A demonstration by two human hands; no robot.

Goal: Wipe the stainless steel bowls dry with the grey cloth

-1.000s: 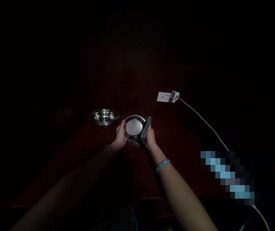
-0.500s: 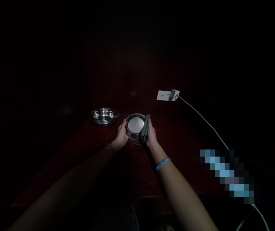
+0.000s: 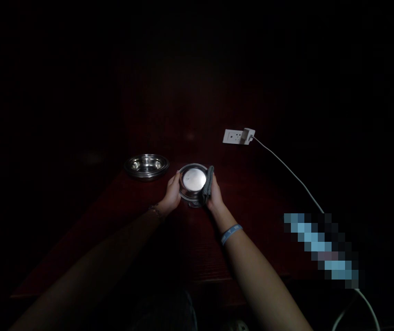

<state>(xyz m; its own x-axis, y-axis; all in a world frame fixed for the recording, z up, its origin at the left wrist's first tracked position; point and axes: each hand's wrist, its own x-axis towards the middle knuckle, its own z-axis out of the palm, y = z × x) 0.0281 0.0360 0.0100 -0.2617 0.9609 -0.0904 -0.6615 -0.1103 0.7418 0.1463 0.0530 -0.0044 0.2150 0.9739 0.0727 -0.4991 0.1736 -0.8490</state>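
Note:
Between my two hands is a shiny round metal plate (image 3: 194,179), tilted so that its flat middle faces me. My left hand (image 3: 174,193) grips the left rim, thumb along the edge. On the opposite side, my right hand (image 3: 216,194) is closed around a folded grey-green cloth (image 3: 208,185), which wraps over the right rim. A bit of the cloth also shows below the plate. The fingers behind the plate are hidden. Left of my hands, a stack of similar metal plates (image 3: 146,166) stands on the dark red table (image 3: 203,248).
A white wall socket (image 3: 233,137) with a plugged-in charger (image 3: 248,134) is at the back right. Its white cable (image 3: 289,171) runs down to a blurred-out, bluish lit object (image 3: 321,250) at the right. The surroundings are very dark.
The whole view has shifted slightly, so things appear a little further left. Both hands keep their hold on the plate and cloth, with barely any movement.

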